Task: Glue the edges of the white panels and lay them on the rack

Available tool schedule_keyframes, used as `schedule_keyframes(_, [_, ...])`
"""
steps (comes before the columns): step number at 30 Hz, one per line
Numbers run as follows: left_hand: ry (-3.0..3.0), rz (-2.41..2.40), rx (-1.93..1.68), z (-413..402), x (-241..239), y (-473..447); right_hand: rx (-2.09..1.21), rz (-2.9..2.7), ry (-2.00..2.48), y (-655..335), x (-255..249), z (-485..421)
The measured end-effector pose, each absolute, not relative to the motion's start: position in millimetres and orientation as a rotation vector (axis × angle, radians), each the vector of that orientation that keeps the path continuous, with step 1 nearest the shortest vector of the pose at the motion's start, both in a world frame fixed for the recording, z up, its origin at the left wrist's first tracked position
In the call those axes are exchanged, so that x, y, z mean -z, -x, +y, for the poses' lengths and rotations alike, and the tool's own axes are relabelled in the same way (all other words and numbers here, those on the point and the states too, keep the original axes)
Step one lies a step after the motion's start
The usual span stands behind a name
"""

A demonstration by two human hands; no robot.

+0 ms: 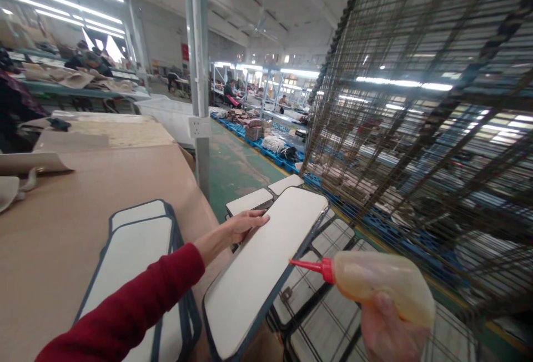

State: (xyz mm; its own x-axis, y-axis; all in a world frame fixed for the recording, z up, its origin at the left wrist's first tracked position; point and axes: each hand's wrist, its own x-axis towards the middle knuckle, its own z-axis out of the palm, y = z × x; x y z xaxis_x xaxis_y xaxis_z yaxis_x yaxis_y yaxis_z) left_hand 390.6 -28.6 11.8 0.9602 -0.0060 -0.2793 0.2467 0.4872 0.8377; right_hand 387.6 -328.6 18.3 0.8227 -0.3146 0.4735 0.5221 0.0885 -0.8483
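Note:
My left hand (245,224), in a red sleeve, grips the left edge of a long white panel with a dark blue border (262,267) and holds it out over the wire rack shelf (333,317). My right hand (387,331) is closed round a soft glue bottle (383,284) filled with yellowish liquid; its red nozzle points left at the panel's right edge. More white panels (250,201) lie on the rack shelf beyond the one I hold.
A brown worktable (83,201) on my left carries a stack of similar blue-edged panels (133,251). A tall wire drying rack (416,129) fills the right side. A grey pillar (200,73) stands ahead, with green floor, shelving and distant workers behind it.

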Motion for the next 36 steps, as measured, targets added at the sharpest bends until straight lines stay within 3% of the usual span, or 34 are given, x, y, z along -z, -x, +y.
schedule_keyframes(9, [-1.058,0.288,0.152,-24.2,-8.8,-396.1,0.647,-0.210,1.469,-382.5,-11.6,-335.8])
schedule_keyframes(27, [-1.069,0.348,0.129,-15.2,-14.6,-408.1,0.483,-0.179,1.226,-355.1,-23.9,-309.7])
schedule_keyframes(36, [-1.093,0.385,0.106,-5.6,-21.0,-411.8,0.236,-0.241,1.382,-360.7,27.0,-333.1])
